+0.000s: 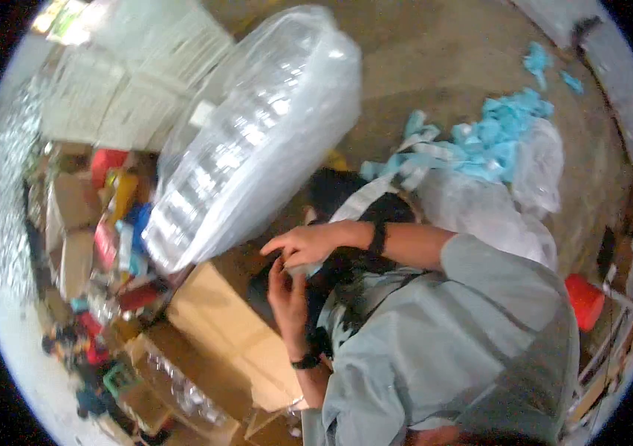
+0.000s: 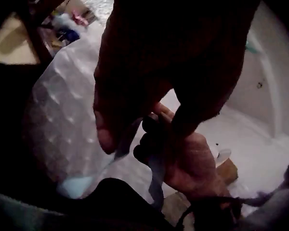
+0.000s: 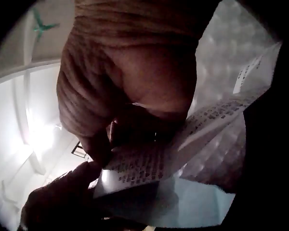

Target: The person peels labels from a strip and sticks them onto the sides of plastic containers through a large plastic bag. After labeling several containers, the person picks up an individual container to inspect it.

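A printed white strip [image 1: 365,197] with pale blue backing runs past my right forearm to my hands. My right hand [image 1: 309,244] is at the upper side, index finger pointing left; in the right wrist view its fingers pinch the printed strip [image 3: 139,166]. Just below, my left hand [image 1: 288,301] has its fingers raised close to the right hand. In the left wrist view, a narrow part of the strip [image 2: 127,139] passes between the left thumb and fingers, with the right hand [image 2: 195,161] beyond. Shadow hides the exact finger contacts.
A large clear plastic bag of bottles [image 1: 257,126] lies beyond the hands. Cardboard boxes [image 1: 238,327] stand at lower left. Light blue strips [image 1: 498,137] and clear bags [image 1: 472,204] lie on the floor, with a red container [image 1: 584,301] at right.
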`<state>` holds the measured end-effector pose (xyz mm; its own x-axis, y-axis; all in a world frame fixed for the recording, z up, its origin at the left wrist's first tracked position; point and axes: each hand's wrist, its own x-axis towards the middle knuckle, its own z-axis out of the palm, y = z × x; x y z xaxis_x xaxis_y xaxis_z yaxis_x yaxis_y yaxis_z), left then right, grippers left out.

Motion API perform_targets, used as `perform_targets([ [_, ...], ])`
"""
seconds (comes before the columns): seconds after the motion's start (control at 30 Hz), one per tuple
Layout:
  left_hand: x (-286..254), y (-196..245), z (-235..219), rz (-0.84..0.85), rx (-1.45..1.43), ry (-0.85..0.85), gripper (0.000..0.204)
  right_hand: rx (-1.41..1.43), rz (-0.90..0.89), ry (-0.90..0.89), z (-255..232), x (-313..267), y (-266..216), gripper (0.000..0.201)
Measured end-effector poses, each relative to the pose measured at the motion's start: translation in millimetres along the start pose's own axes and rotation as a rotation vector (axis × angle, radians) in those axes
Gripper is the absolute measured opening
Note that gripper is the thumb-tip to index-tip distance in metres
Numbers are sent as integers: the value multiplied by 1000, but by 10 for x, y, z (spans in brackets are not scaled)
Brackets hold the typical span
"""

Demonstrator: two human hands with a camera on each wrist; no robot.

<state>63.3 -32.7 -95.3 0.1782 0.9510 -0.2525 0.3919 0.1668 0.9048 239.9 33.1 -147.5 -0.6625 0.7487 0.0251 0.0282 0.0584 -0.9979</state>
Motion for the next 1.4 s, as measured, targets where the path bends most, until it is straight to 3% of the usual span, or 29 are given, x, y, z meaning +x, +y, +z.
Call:
perform_targets([
  [0.03, -2, 139, 37, 82, 253, 13, 44, 2, 21, 19, 17, -3, -42, 57],
  [0.1, 89, -170, 41, 445, 634, 164, 45, 5, 10, 28, 60, 34, -29, 57],
  [0.13, 78, -21, 91, 469, 730, 225, 46, -2, 24, 69, 56, 30, -23, 58],
  [0.23, 66, -42, 154, 387, 702, 244, 43, 2, 31, 123, 78, 52, 38, 56],
  [0.27, 25, 9, 150, 150, 608, 155, 39, 35, 37, 120, 69, 29, 18, 55],
  [0.4, 15, 38, 81, 95, 385, 111, 37, 34, -7, 120, 93, 30, 91, 55],
  [0.47, 44, -47, 11, -108, -78, 52, 36, 51, -30, 141, 79, 35, 90, 55],
  [0.6, 69, -12, -185, -116, -234, -7, 36, 62, 50, 85, -20, 19, -23, 54],
  [0.77, 197, 110, -729, -68, -169, 147, 36, 225, 96, 240, -232, -88, -23, 57],
  [0.83, 300, 167, -1111, -32, 65, 155, 37, 167, 52, 297, -289, -107, 136, 55],
  [0.87, 335, 474, -1130, 27, 141, 240, 40, 177, 47, 332, -303, -111, 218, 54],
  [0.9, 446, 457, -1262, 107, 49, 247, 42, 186, 42, 368, -313, -122, 300, 53],
  [0.97, 729, 576, -1579, 61, 329, 248, 44, 218, 44, 360, -295, -157, 319, 52],
  [1.0, 848, 590, -1629, 64, 335, 251, 44, 261, 91, 321, -265, -174, 295, 52],
  [1.07, 1114, 630, -1665, 358, 293, 314, 41, 307, 119, 276, -248, -168, 338, 51],
  [1.1, 1285, 705, -1697, 362, 297, 316, 41, 308, 113, 276, -185, -154, 382, 51],
  [1.17, 1635, 878, -1731, 470, 699, 315, 43, 310, 174, 233, 7, -154, 425, 50],
  [1.3, 1999, 926, -1716, 545, 863, 301, 49, 241, 164, 201, 1, -168, 458, 53],
  [1.4, 2171, 884, -1683, 472, 1026, 327, 50, 232, 122, 199, -37, -192, 496, 54],
])
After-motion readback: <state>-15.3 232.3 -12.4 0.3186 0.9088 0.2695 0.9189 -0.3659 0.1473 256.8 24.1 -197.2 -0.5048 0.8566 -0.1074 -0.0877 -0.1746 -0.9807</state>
